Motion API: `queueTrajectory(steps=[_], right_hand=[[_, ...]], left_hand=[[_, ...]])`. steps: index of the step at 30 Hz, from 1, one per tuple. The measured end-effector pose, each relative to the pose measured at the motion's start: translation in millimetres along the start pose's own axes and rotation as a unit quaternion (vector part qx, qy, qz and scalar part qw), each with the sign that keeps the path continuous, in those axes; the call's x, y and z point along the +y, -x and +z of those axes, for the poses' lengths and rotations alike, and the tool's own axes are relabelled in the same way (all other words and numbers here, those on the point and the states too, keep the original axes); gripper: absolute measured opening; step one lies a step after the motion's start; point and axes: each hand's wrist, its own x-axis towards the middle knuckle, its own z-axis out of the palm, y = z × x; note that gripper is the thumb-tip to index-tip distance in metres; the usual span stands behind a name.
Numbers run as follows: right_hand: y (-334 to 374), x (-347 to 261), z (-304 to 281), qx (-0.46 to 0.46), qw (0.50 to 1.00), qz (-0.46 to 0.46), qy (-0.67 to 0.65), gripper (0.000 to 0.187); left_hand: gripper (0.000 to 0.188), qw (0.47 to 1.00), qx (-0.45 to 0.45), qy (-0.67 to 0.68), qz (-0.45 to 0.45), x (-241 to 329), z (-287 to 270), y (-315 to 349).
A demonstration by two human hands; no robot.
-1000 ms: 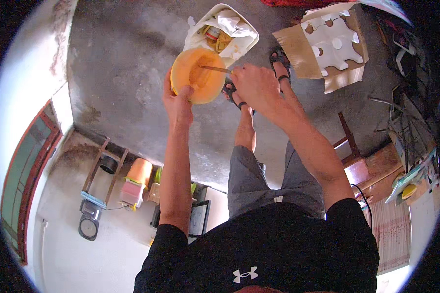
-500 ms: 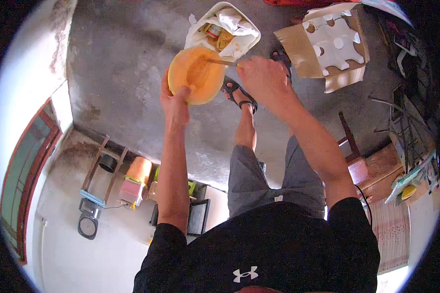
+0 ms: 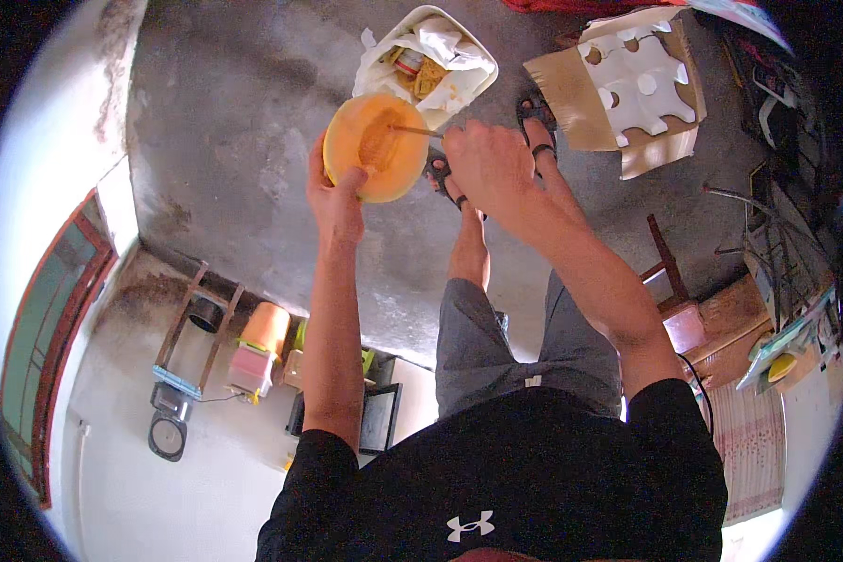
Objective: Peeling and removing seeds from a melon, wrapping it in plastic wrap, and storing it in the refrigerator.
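Note:
A halved orange-fleshed melon rests in my left hand, its cut face turned up. My thumb presses over the rim and the other fingers go underneath, mostly hidden. My right hand is closed round the handle of a slim metal utensil that looks like a spoon. Its tip meets the flesh at the edge of the melon's hollow; the shape of that tip is hard to make out. Just beyond the melon stands a white lined bin with orange pulp and scraps in it.
An opened cardboard box with a white molded insert lies on the grey floor at far right. My sandaled feet are below my right hand. A wooden stool and stacked containers stand by the left wall.
My right hand has shifted slightly left and down, and the utensil's tip has moved left and lower inside the melon. My left hand and the melon have hardly moved.

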Motion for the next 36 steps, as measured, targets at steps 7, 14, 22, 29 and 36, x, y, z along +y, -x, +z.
queueTrajectory(steps=[7, 14, 22, 29, 36], right_hand=[[1, 9, 7, 0.069, 0.997, 0.024, 0.020, 0.016], [5, 2, 28, 0.085, 0.996, -0.006, 0.014, 0.014], [1, 12, 23, 0.122, 0.992, 0.042, 0.004, 0.014], [2, -6, 17, 0.034, 0.999, 0.013, -0.011, 0.018], [2, 0, 18, 0.056, 0.994, 0.093, -0.019, 0.019]], left_hand=[[0.071, 1.000, -0.010, 0.011, 0.006, -2, -3, -1], [0.067, 0.999, -0.008, 0.033, -0.020, -3, -1, -1], [0.066, 0.999, 0.019, 0.034, -0.017, -1, 0, 2], [0.066, 1.000, 0.020, 0.022, 0.003, -7, 0, 1], [0.067, 0.998, 0.039, 0.047, -0.002, -11, 13, 4]])
